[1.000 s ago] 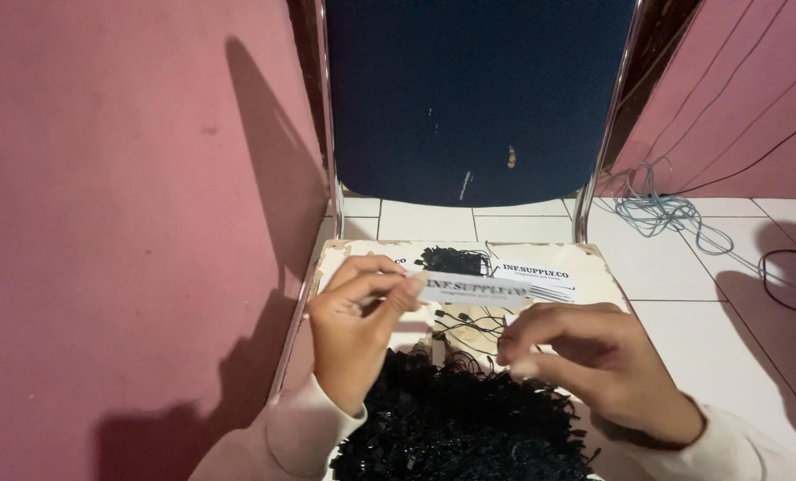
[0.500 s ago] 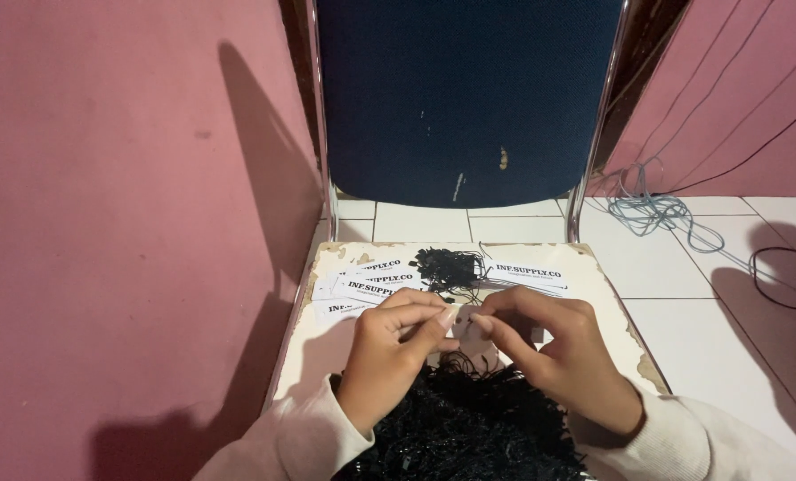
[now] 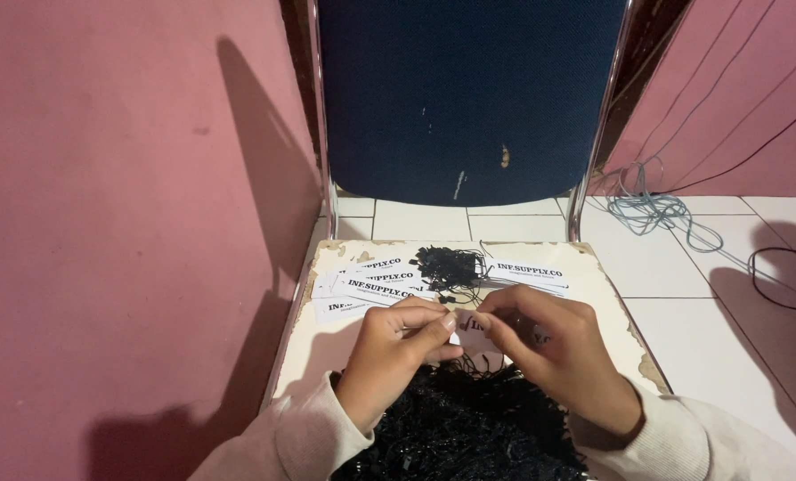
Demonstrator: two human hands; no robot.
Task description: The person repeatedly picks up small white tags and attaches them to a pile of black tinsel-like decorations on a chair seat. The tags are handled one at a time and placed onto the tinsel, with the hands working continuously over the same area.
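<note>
My left hand [image 3: 398,352] and my right hand [image 3: 554,352] meet over a worn cream chair seat [image 3: 322,343]. Between their fingertips they pinch a small white printed tag [image 3: 471,322] with a thin black string on it. A big heap of black strings [image 3: 465,428] lies just below my hands, near my wrists. Past my fingers, several white printed tags [image 3: 371,285] are spread on the seat, with one more tag [image 3: 527,272] to the right. A small pile of black strings [image 3: 447,265] lies between them.
The chair's dark blue backrest [image 3: 465,98] stands upright behind the seat, framed by chrome tubes. A pink wall [image 3: 122,205] runs close on the left. White floor tiles [image 3: 674,267] lie to the right, with a pale blue cord bundle [image 3: 652,209] and a dark cable [image 3: 785,276].
My hands were apart, the left by the tags and the right lower right. They have come together at the middle of the seat and now pinch one tag between them.
</note>
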